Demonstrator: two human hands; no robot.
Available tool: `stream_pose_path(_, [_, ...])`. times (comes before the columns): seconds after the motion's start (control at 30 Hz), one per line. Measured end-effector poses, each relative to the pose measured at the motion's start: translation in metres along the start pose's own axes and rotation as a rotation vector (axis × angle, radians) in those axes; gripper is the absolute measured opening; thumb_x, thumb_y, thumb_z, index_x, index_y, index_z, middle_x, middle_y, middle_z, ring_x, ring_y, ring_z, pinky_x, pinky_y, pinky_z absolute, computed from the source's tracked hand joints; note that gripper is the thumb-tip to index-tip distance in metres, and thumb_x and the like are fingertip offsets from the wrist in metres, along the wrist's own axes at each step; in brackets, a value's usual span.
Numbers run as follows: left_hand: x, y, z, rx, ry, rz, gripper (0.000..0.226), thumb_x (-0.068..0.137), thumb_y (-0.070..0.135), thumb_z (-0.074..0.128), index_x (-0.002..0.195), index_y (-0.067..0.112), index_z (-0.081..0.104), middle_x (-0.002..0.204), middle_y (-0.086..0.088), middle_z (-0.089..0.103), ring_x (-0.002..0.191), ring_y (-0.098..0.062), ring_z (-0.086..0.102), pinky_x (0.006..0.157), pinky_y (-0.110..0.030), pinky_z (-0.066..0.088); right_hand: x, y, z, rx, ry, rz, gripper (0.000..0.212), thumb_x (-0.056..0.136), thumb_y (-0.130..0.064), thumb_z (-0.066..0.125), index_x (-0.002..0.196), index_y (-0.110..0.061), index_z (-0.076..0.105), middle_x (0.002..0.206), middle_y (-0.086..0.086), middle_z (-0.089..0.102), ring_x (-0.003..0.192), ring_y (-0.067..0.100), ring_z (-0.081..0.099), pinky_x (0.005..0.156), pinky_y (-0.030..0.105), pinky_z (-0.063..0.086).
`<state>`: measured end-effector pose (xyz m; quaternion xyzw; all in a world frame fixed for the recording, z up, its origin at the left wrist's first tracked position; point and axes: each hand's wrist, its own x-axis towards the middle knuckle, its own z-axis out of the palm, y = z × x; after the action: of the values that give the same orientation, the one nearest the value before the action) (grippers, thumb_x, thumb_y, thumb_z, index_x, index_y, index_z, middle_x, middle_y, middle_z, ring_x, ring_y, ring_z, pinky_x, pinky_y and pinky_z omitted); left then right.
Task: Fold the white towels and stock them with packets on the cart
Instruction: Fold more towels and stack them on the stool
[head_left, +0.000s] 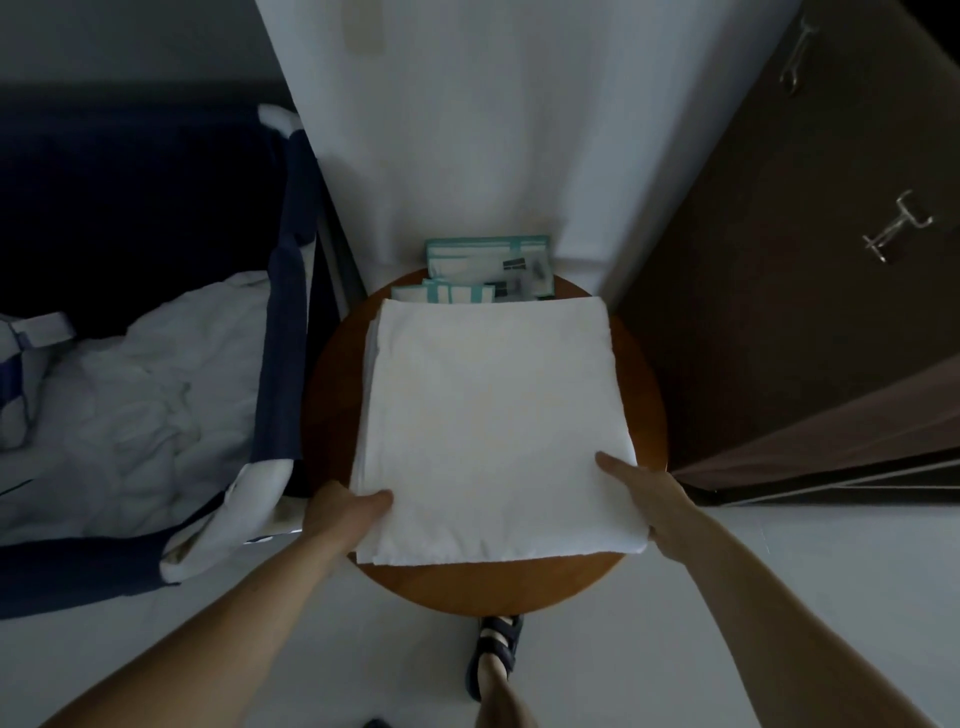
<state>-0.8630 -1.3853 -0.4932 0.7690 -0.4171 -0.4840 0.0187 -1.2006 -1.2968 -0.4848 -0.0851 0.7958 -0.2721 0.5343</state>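
Dim, bluish indoor light, deep shadow at upper left, soft focus, wide-angle bending at edges

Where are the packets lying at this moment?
In the head view, the packets lie at the far edge of the round table, just behind the folded towel.

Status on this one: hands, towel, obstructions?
Holding near corners of folded towel: left hand, right hand. Towel flat on round table, packets at its far edge.

hotel room, seemingly; linen cart (283, 312) heaped with crumpled sheets (145, 395); dark wardrobe (779, 270) beside
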Motion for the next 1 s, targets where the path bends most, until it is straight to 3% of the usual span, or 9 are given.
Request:
stream_pose_path(0.07, [0.004,0.001,0.001,-0.056,-0.023,-0.022,0.073,0.084,0.042,0.075,0.136,0.0,0.047,0.128,-0.016,0.059,0.109,-0.033,0.059,0.09,-0.039,0.053,0.001,-0.004,0.003,0.04,-0.004,-0.018,0.061,0.075,-0.054,0.077,0.116,-0.013,0.059,0.112,0.007,0.064,0.106,0.035,0.058,0.1,0.054,0.045])
stream_pose_path(0.23, [0.006,0.005,0.002,-0.187,-0.106,-0.048,0.07,0.082,0.047,0.076,0.134,0.007,0.053,0.118,-0.011,0.063,0.102,-0.03,0.062,0.092,-0.044,0.054,0.006,-0.003,0.01,-0.01,0.021,-0.038,0.049,0.091,-0.046,0.063,0.123,-0.01,0.054,0.11,0.007,0.061,0.103,0.031,0.057,0.093,0.047,0.044])
stream_pose_path(0.4, [-0.002,0.0,0.001,-0.169,-0.09,-0.122,0.068,0.086,0.049,0.071,0.135,0.007,0.049,0.122,-0.014,0.06,0.1,-0.032,0.059,0.063,-0.029,0.049,0.006,-0.003,0.011,-0.032,0.038,-0.047,0.046,0.092,-0.046,0.061,0.124,-0.014,0.051,0.113,0.006,0.059,0.106,0.032,0.056,0.096,0.049,0.046])
stream_pose_path(0.5, [-0.003,-0.003,0.001,-0.156,-0.073,-0.129,0.066,0.086,0.046,0.072,0.133,0.007,0.048,0.123,-0.014,0.059,0.103,-0.034,0.058,0.073,-0.036,0.052,0.006,-0.001,0.014,-0.08,0.055,-0.056,0.055,0.088,-0.048,0.064,0.128,-0.013,0.051,0.112,0.005,0.059,0.103,0.03,0.058,0.087,0.045,0.049])
stream_pose_path(0.67, [-0.002,0.002,-0.002,-0.123,-0.039,-0.078,0.074,0.082,0.036,0.079,0.138,0.002,0.043,0.132,-0.016,0.056,0.112,-0.035,0.058,0.092,-0.046,0.054,0.007,0.002,0.013,-0.091,0.068,-0.045,0.053,0.09,-0.042,0.065,0.128,-0.01,0.049,0.113,0.008,0.057,0.105,0.032,0.055,0.089,0.046,0.048])
stream_pose_path(0.83, [0.001,0.003,-0.007,-0.237,-0.165,-0.163,0.065,0.078,0.03,0.082,0.131,0.002,0.053,0.116,-0.016,0.064,0.1,-0.035,0.064,0.088,-0.049,0.057,0.005,0.003,0.015,-0.138,0.11,-0.059,0.053,0.09,-0.041,0.064,0.129,-0.007,0.05,0.109,0.008,0.057,0.103,0.032,0.055,0.094,0.048,0.048])
stream_pose_path(1.0, [-0.001,0.013,-0.006,-0.257,-0.173,-0.141,0.062,0.081,0.036,0.079,0.13,0.007,0.053,0.115,-0.013,0.064,0.101,-0.034,0.062,0.092,-0.049,0.054,0.005,0.005,0.018,-0.235,0.137,-0.121,0.053,0.095,-0.039,0.057,0.137,-0.011,0.043,0.094,0.0,0.051,0.096,0.027,0.052,0.081,0.039,0.043])
